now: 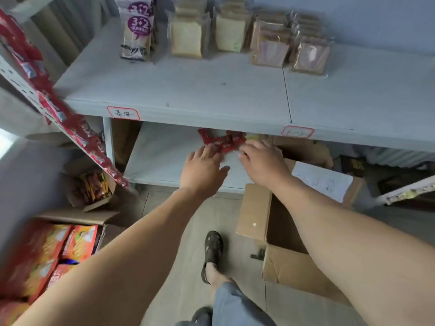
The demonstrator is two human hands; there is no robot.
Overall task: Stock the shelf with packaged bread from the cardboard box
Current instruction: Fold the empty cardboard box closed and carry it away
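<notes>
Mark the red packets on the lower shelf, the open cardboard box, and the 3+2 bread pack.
red packets [224,141], head view, middle of the pile
cardboard box [253,211], head view, left flap
3+2 bread pack [137,38], head view, front face

Bare forearms, grey-blue trousers [233,304], dark sandals [213,249].

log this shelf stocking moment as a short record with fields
upper shelf: bagged bread in rows at the back
lower shelf: red packets under both hands
left hand: fingers spread on the packets, grip unclear
right hand: on the packets, grip unclear
cardboard box: open on the floor, right of the foot
</notes>
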